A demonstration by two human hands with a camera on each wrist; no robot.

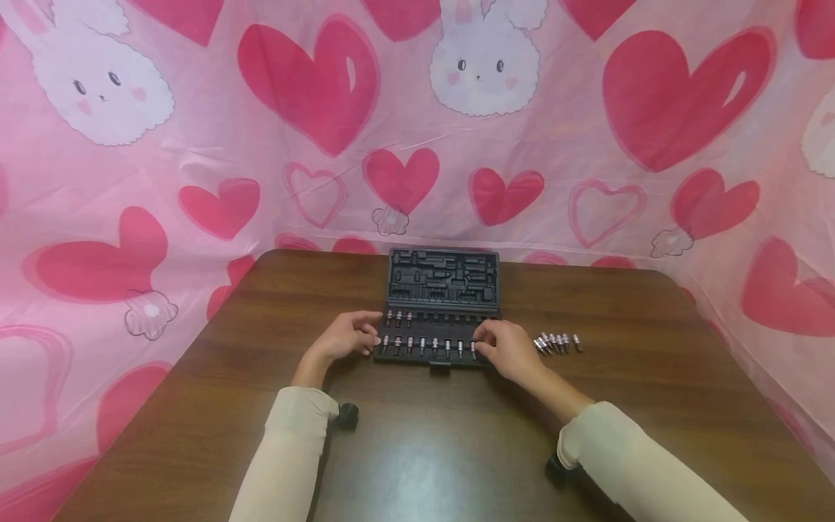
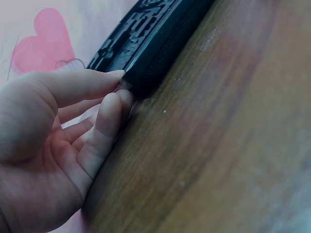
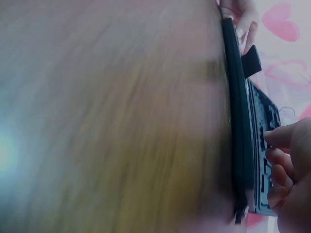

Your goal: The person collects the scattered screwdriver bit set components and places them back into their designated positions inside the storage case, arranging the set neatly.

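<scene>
An open black bit-socket case (image 1: 404, 330) lies on the table with its moulded lid tipped back. Chrome bit sockets (image 1: 422, 346) fill much of the front row, and a few more stand at the left of the back row. My left hand (image 1: 344, 336) holds the case's left edge; in the left wrist view its fingertips meet a corner of the case (image 2: 150, 68). At the right end of the front row, my right hand (image 1: 512, 349) pinches a bit socket (image 1: 473, 349). The right wrist view shows its curled fingers (image 3: 279, 160) over the case, with the socket hidden.
Several loose bit sockets (image 1: 553, 343) lie on the brown wooden table (image 1: 417, 435) just right of the case. A latch tab (image 1: 440, 368) juts from the case's front. A pink cloth with hearts (image 1: 313, 80) hangs behind and beside the table.
</scene>
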